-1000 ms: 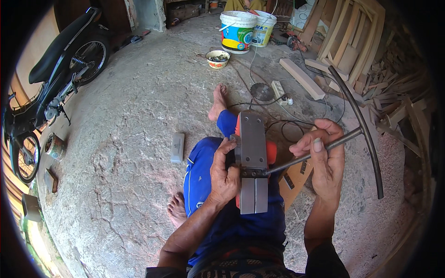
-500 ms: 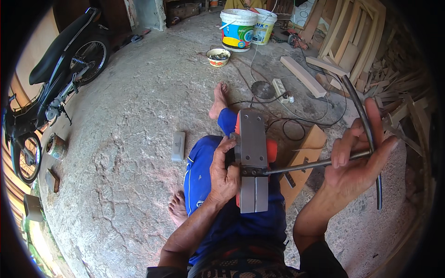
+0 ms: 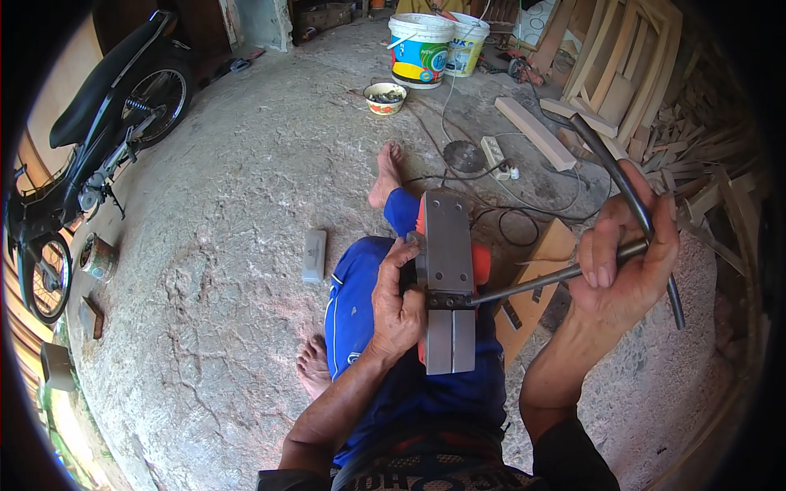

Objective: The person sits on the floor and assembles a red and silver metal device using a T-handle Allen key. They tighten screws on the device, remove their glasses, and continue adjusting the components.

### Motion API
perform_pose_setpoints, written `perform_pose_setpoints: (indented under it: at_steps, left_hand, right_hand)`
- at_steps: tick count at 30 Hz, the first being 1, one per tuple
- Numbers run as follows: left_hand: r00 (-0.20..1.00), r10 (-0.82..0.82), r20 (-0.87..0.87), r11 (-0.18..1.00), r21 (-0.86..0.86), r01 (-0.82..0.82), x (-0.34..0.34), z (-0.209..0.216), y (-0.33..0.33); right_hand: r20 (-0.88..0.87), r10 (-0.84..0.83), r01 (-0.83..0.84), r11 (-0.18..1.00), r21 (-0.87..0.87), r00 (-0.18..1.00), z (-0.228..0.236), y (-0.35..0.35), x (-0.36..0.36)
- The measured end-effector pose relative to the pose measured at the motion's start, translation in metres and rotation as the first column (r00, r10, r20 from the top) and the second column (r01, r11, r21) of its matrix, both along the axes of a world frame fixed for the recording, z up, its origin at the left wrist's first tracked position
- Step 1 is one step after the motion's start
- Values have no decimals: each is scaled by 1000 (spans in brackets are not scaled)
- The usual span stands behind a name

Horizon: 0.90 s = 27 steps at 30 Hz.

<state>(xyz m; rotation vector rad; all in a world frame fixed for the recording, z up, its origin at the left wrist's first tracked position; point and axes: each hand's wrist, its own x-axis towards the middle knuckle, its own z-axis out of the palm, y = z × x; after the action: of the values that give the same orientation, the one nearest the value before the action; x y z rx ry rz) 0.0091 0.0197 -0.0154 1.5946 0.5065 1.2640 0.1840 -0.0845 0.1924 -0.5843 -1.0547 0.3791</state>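
The planer (image 3: 449,245) is lying sole-up over the blue trousers (image 3: 358,282) in the wearer's lap, and from my remote station I am seeing it hold the same position as a second ago. The T-handled wrench (image 3: 532,283) is reaching its tip into the cutter gap from the right; its crossbar (image 3: 604,155) is now leaning further left at the top and sitting higher at the bottom than half a second ago. I am judging this to mean that the wrench is turning while the planer is being held steady. The right hand (image 3: 626,278), on the shaft a second ago, is now curling around the junction of shaft and crossbar. The left hand (image 3: 399,307) is clamping the planer's left side.

Surface and room: the rough concrete floor (image 3: 221,262) is extending around the wearer. A motorcycle (image 3: 106,131) is standing at the left; wooden frames (image 3: 602,74) are leaning at the upper right. Two buckets (image 3: 419,53) are standing ahead, well apart from the planer. A timber length (image 3: 536,135) is lying to their right, a bowl (image 3: 385,100) is sitting near them, and a saw blade (image 3: 464,156) is lying just beside a power strip (image 3: 494,155).
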Motion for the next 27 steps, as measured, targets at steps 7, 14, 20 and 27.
perform_pose_setpoints:
  at_steps: [7,14,20,27]
  left_hand:
    - [1000,5,6,1000,-3,-5,1,2,-1]
    - [1000,6,7,1000,-12,-5,2,-1,-1]
    - [1000,0,17,1000,-8,0,2,-1,0]
    - [1000,11,-13,1000,5,-11,1,-2,-1]
  right_hand:
    - [-2,-38,38,995,91,999,15,4,-14]
    - [20,58,-60,995,81,998,4,8,-4]
    - [-51,-157,161,985,67,986,7,8,-27]
    - [35,-218,215,975,60,975,3,3,-49]
